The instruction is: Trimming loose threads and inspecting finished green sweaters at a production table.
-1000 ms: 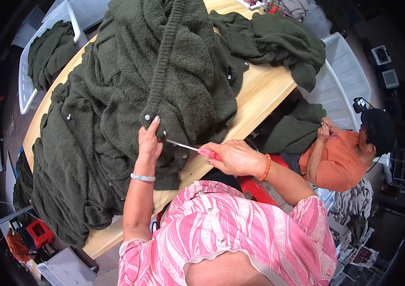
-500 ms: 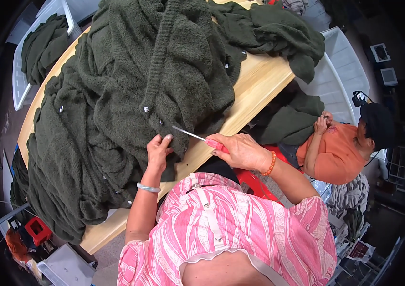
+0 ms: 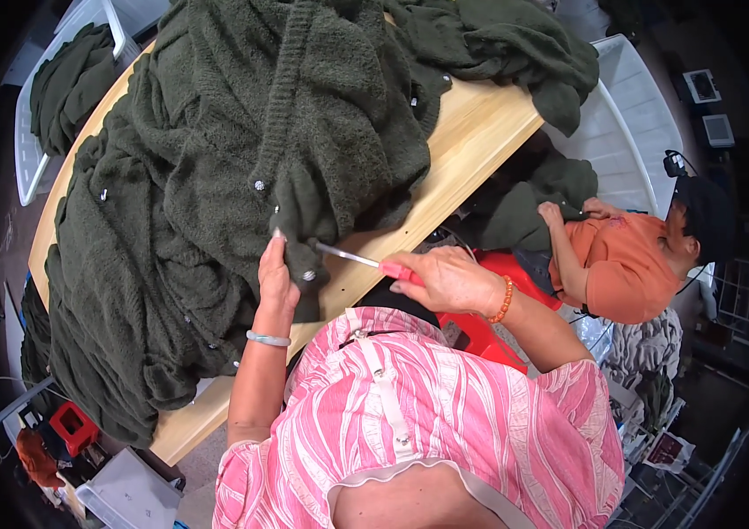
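Observation:
A heap of dark green knitted cardigans [image 3: 216, 132] covers most of the wooden table [image 3: 476, 132]. My left hand [image 3: 277, 286] pinches the near edge of one, thumb on top, its other fingers mostly hidden in the knit. Just right of that thumb lies a shiny round button [image 3: 308, 276]; a second button [image 3: 260, 185] shows farther up, beside the ribbed band. My right hand [image 3: 454, 282] is closed around the red handle of a screwdriver [image 3: 352, 257]. Its metal shaft points left, with the tip against the cloth slightly above the nearer button.
A co-worker in an orange shirt [image 3: 626, 273] sits at the right, handling green cloth. White plastic bins stand at the far left [image 3: 30, 167] and right [image 3: 639, 123]. Red stools [image 3: 480, 335] are beside my right arm.
My left hand has moved slightly left and up, its thumb now upright. The cardigan edge is turned so a button faces up near the screwdriver tip. The co-worker's hands have shifted apart.

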A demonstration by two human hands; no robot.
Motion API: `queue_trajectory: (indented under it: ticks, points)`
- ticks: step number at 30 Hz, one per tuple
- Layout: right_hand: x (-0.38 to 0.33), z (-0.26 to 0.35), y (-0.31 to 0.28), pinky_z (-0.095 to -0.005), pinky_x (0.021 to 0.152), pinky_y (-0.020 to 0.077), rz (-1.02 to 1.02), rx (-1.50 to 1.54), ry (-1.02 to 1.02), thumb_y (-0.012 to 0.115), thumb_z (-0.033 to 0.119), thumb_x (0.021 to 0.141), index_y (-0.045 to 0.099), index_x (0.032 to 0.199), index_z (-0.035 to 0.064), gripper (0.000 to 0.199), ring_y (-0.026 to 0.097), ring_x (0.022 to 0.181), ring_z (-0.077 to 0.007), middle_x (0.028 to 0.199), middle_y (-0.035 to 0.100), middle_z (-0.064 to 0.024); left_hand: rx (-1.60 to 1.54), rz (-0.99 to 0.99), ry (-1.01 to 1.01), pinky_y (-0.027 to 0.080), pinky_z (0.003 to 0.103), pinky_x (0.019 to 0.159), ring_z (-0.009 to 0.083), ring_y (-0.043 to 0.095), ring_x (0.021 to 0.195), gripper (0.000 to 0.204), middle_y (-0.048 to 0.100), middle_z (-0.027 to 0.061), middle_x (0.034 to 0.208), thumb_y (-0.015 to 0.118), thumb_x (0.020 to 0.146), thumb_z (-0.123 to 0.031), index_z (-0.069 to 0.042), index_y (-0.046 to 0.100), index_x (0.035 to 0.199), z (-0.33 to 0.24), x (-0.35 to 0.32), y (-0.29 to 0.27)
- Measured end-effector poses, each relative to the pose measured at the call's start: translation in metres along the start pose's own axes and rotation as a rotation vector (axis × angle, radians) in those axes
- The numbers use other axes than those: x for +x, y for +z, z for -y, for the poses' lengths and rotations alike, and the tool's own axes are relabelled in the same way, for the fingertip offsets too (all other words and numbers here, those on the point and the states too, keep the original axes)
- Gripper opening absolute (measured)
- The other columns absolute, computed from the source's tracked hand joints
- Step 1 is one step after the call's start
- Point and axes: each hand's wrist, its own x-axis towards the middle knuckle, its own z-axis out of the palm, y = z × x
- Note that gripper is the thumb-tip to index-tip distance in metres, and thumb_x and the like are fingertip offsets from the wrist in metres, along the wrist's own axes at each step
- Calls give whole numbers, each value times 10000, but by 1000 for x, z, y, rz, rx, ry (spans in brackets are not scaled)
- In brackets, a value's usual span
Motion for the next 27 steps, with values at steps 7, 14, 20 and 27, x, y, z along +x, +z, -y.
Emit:
queue_trajectory:
  ticks: [7,14,20,27]
  points:
    - [-3,-4,7,-533,739,515,29,23,76,592,312,931,556,1197,89,349,657,817,-441,833,679,-237,806,-3,244,485,295,885,183,625,974,485,667,82,1096,740,854,-144,26,547,1265,41,-32,-23]
    - [-11,-5,25,-510,702,523,238,13,-44,601,336,916,595,1223,120,375,667,785,-402,818,679,-213,104,-60,-26,561,359,861,203,678,952,227,689,89,1071,612,944,-35,0,615,1168,28,-21,0]
    - [-5,-2,11,-507,691,518,109,12,-11,594,303,914,588,1229,107,371,663,770,-401,822,676,-208,214,-17,38,545,337,847,180,664,966,222,684,76,1087,635,942,-91,-11,627,1150,31,-21,-9]
    - [-2,-8,16,-513,718,517,117,39,-3,587,299,927,554,1236,92,373,656,794,-426,842,679,-222,773,77,120,510,292,851,117,634,936,267,679,28,1076,694,902,-96,-22,638,1152,16,-36,-10]
